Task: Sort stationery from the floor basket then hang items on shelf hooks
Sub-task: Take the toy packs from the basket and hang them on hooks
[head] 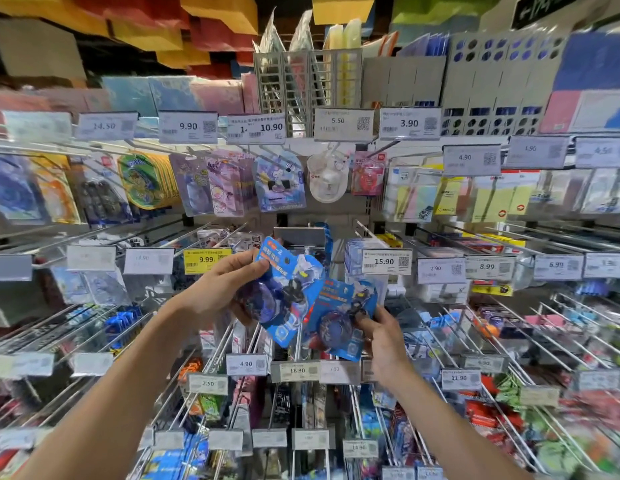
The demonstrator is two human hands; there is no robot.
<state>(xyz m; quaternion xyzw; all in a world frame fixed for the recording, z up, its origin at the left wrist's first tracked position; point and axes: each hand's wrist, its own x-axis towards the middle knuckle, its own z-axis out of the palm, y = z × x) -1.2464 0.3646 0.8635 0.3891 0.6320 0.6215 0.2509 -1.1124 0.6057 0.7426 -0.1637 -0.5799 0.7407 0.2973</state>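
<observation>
I hold two blue blister packs in front of a wall of shelf hooks. My left hand (222, 285) grips the upper blue pack (289, 289) by its top left corner, tilted to the right. My right hand (383, 337) pinches the lower blue pack (339, 320) at its right edge; this pack overlaps the first one's lower right corner. Both packs show a dark round item under clear plastic. Right behind them an empty metal hook with a blank grey tag (299, 237) sticks out. The floor basket is out of view.
Rows of metal hooks (440, 327) with price tags fill the wall, such as the yellow 9.99 tag (206, 259) and the 15.90 tag (386, 261). Hanging packs, sticky notes (450, 197) and a white fan-like item (327, 178) hang above. Hook tips point toward me.
</observation>
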